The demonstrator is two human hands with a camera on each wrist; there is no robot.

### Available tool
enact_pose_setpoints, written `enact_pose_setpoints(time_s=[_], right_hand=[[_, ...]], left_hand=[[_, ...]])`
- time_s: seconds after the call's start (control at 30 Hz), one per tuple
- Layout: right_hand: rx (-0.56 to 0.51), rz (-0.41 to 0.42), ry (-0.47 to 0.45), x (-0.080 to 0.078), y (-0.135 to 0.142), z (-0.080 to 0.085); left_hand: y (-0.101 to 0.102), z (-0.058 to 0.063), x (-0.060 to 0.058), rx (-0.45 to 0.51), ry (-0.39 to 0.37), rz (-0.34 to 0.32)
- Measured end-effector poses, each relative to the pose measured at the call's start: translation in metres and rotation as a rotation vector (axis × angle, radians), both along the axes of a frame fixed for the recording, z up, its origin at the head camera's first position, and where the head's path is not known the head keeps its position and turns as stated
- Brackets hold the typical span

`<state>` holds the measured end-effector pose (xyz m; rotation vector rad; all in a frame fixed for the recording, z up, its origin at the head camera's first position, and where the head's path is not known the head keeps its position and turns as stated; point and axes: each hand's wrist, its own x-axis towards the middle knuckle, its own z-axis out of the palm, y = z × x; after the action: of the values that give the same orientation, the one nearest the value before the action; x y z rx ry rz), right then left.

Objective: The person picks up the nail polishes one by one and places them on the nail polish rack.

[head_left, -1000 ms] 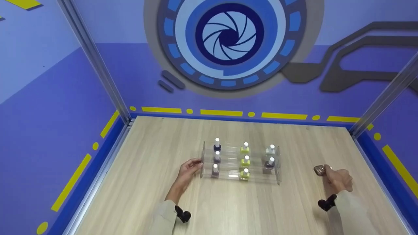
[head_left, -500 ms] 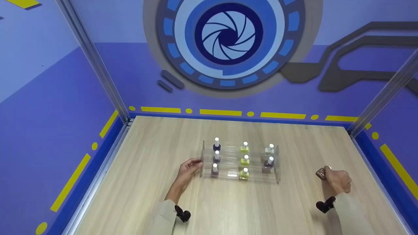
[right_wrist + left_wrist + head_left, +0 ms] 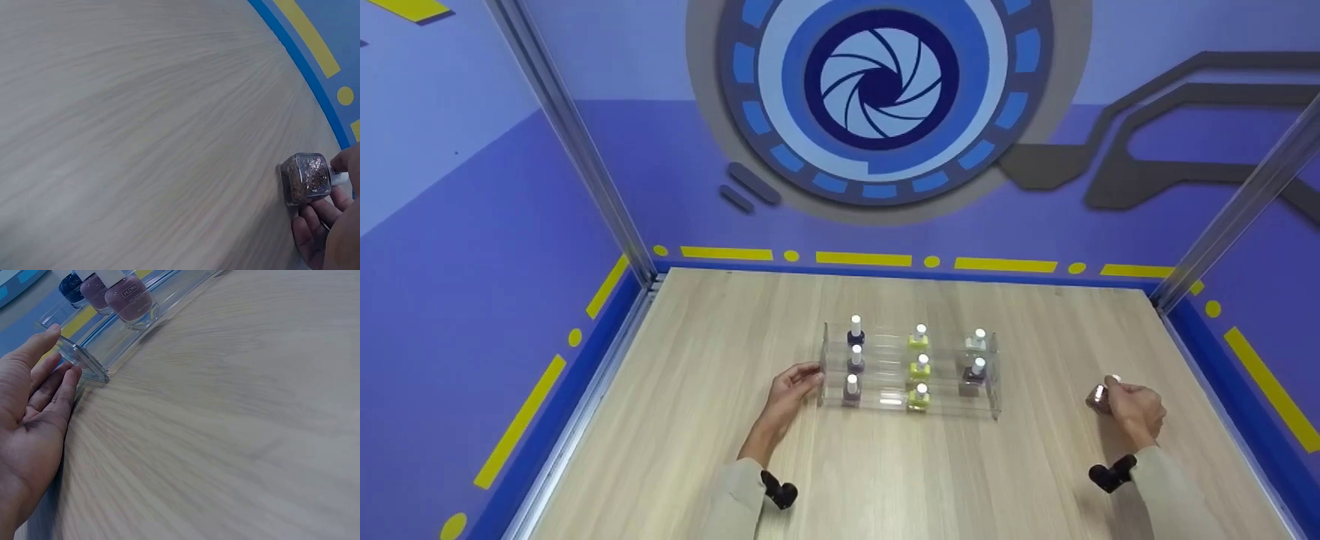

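A clear tiered display rack [image 3: 945, 409] stands mid-table with several nail polish bottles in its rows. My left hand [image 3: 789, 397] is at the rack's left end, its fingertips touching the side panel [image 3: 84, 360] in the left wrist view. Closest to that hand is a mauve nail polish bottle [image 3: 132, 301] on the front tier. Away to the right, my right hand [image 3: 1136, 409] pinches a glittery brown nail polish bottle [image 3: 308, 179] by its white cap [image 3: 338, 176]. That bottle is tilted, its base toward the left; whether it touches the table is unclear.
Purple bottles [image 3: 852, 391] fill the rack's left column and yellow ones [image 3: 919, 397] the middle. The right column holds a pale bottle [image 3: 977, 342] and a dark one [image 3: 976, 372]. Wall panels [image 3: 735, 255] border the wooden table [image 3: 885, 480] at back and sides.
The glittery nail polish bottle has turned a little in my right hand, and its white cap now shows more above the fingers. The left hand stays at the rack.
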<state>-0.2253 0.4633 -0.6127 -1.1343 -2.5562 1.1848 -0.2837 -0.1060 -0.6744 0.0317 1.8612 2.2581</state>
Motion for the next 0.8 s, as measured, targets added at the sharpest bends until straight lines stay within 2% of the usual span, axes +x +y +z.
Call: enact_pose_setpoints(time_s=[0.27,0.53,0.8], right_hand=[[-0.086,-0.017,0.059,0.0050,0.0015,0.0040],[-0.079,-0.012,0.134,0.0076,0.0033,0.0039],[-0.194,0.063,0.199,0.0096,0.0025,0.0064]], left_hand=[[0.0008,0.0022,0.0013,-0.010,0.005,0.000],[0.0005,0.0036,0.0011,-0.015,0.000,-0.008],[0.0016,0.0043,0.0025,-0.015,0.000,-0.001]])
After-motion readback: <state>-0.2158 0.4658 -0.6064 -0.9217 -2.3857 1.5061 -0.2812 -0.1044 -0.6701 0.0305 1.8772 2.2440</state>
